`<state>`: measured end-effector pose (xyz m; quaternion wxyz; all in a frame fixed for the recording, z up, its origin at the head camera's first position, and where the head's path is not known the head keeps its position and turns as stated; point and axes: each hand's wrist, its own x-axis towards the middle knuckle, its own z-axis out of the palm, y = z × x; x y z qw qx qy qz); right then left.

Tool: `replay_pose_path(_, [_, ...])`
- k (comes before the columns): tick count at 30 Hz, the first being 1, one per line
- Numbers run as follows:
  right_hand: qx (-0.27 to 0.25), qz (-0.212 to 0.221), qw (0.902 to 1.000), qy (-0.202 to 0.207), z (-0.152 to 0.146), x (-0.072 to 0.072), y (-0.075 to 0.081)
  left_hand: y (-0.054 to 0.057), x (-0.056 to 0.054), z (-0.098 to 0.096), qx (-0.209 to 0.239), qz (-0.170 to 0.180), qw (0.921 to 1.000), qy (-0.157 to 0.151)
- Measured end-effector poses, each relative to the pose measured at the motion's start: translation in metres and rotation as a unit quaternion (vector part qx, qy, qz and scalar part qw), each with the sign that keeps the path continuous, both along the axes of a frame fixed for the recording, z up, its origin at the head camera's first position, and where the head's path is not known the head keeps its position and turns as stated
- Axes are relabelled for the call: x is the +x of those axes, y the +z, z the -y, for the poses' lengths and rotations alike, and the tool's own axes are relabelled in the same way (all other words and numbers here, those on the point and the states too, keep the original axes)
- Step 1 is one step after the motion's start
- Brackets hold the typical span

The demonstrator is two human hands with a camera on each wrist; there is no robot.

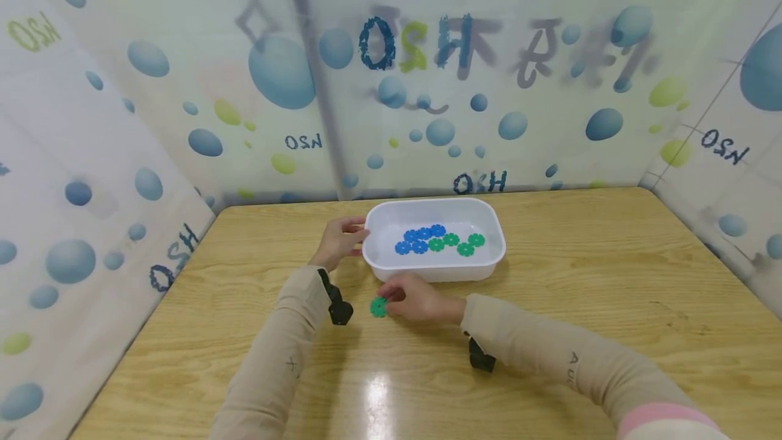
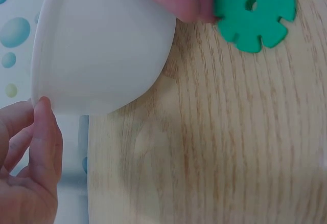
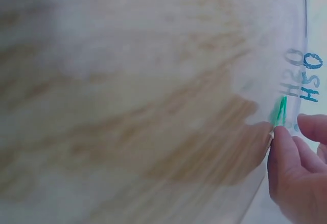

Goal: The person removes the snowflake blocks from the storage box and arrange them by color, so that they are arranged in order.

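Observation:
A green notched interlocking disc point(image 1: 378, 307) with a small hole at its centre is pinched in my right hand point(image 1: 418, 299), in front of the tub's near left corner. It shows large in the left wrist view as a flat green disc point(image 2: 255, 17) and nearly edge-on in the right wrist view as a green sliver point(image 3: 280, 111). My left hand point(image 1: 338, 243) holds the left end of the white tub point(image 1: 434, 276), fingertips at its rim in the left wrist view. Several blue discs point(image 1: 419, 246) and green discs point(image 1: 466, 249) lie inside the tub.
The wooden table point(image 1: 568, 257) carries the tub near its back edge. A patterned curtain point(image 1: 427, 114) hangs behind it and along both sides. Each wrist bears a black camera mount, such as the left mount point(image 1: 339, 311).

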<state>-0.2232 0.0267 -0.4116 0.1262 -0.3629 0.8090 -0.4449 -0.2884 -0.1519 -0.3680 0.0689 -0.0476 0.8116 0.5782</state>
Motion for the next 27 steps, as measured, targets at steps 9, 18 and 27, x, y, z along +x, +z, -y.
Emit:
replay_pose_path(9, [0.034, 0.022, 0.999, -0.02, -0.003, 0.003, 0.008, 0.003, 0.002, -0.001, 0.0, -0.006, 1.0, -0.001])
replay_pose_path(18, [0.037, 0.056, 0.9975, 0.019, -0.022, 0.006, 0.028, 0.003, 0.004, -0.002, 0.007, -0.004, 1.0, 0.0])
replay_pose_path(27, [0.03, 0.052, 0.998, 0.02, -0.046, 0.002, 0.065, 0.003, 0.002, -0.001, -0.001, 0.007, 0.9999, 0.007])
